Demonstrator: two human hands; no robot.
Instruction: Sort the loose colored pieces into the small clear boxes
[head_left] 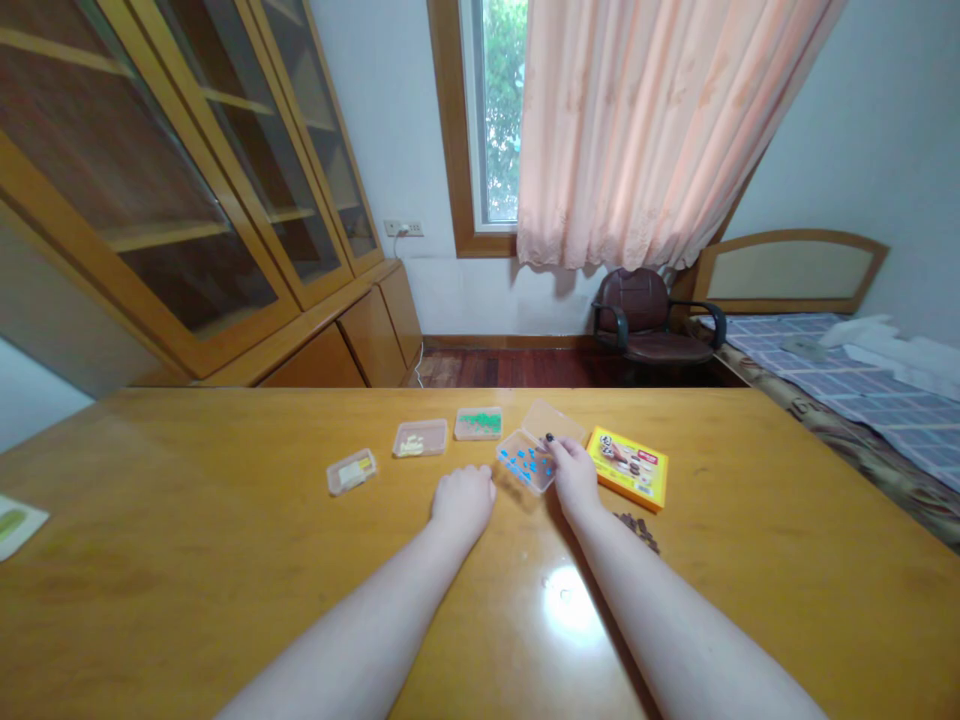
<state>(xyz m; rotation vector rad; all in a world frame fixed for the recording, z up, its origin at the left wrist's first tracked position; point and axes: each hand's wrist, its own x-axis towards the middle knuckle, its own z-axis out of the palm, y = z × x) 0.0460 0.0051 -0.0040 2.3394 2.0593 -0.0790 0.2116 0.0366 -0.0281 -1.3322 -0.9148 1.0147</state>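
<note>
A small clear plastic box [525, 466] with its lid open holds several blue pieces. My right hand [574, 473] is closed on the right edge of that box, fingers curled over its rim. Just left of the box, my left hand [463, 500] rests on the table as a loose fist, not touching the box; I cannot see anything in it. Three more small clear boxes lie in a row to the left: one with green pieces [478, 423], one with pale pieces [419, 438], and one with a yellow and white content [352, 471].
A yellow flat box [628, 467] lies right of my right hand, with a small heap of dark brown pieces [638, 527] in front of it. A paper [16, 521] sits at the wooden table's [187, 560] left edge. Beyond are a cabinet, a chair and a bed.
</note>
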